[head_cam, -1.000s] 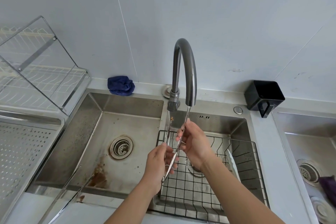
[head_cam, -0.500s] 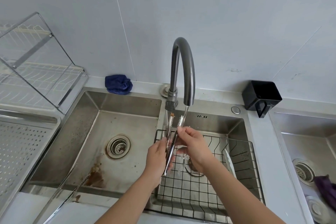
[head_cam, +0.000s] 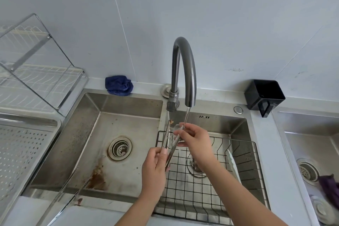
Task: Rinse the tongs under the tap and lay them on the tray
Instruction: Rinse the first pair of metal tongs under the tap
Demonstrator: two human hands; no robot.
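Still mid-rinse: the left hand (head_cam: pixel 154 172) grips the tongs (head_cam: pixel 169 150) by their hinge end over the wire basket (head_cam: pixel 247 170), and the right hand (head_cam: pixel 195 143) pinches one arm near its tip under the tap (head_cam: pixel 185 64) stream. A brown speck (head_cam: pixel 171 121) clings to the other tip, and the perforated tray (head_cam: pixel 22 152) awaits. Since half a second ago, the tips sit lower below the spout.

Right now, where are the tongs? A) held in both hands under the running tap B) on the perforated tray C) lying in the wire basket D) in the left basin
A: left hand and right hand both hold the tongs, tips up under the tap.
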